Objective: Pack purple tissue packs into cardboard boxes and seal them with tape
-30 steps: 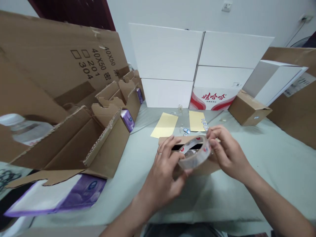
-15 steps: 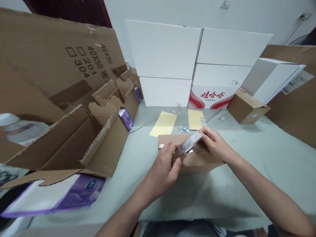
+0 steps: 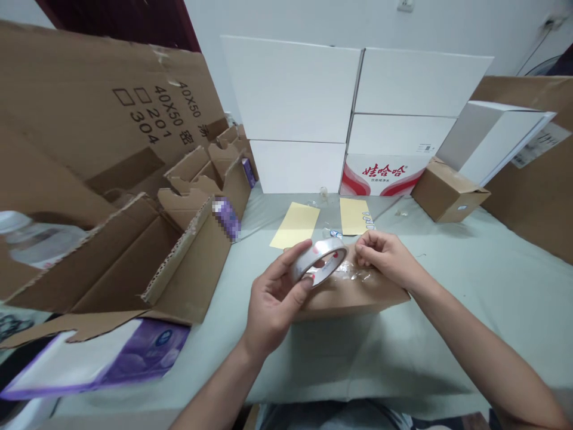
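A roll of clear tape (image 3: 330,244) is tilted in my left hand (image 3: 273,301), pinched between thumb and fingers, with its open ring facing me. Just right of the roll, my right hand (image 3: 382,255) has its fingers curled and pressed together. Whether a tape end is between them is hidden. Both hands hover over a brown cardboard box (image 3: 349,303) in front of me. Crumpled clear tape or plastic (image 3: 351,272) lies on the top of this box.
Yellow sheets (image 3: 296,224) and small stickers (image 3: 333,233) lie behind the box. Open cartons (image 3: 192,263) and purple tissue packs (image 3: 152,352) line the left. White boxes (image 3: 290,89) stand at the back. A small brown box (image 3: 447,194) is at the right.
My left hand has turned and raised the tape roll, so its ring now shows. My right fingers have come away from the roll's edge and curled closed.
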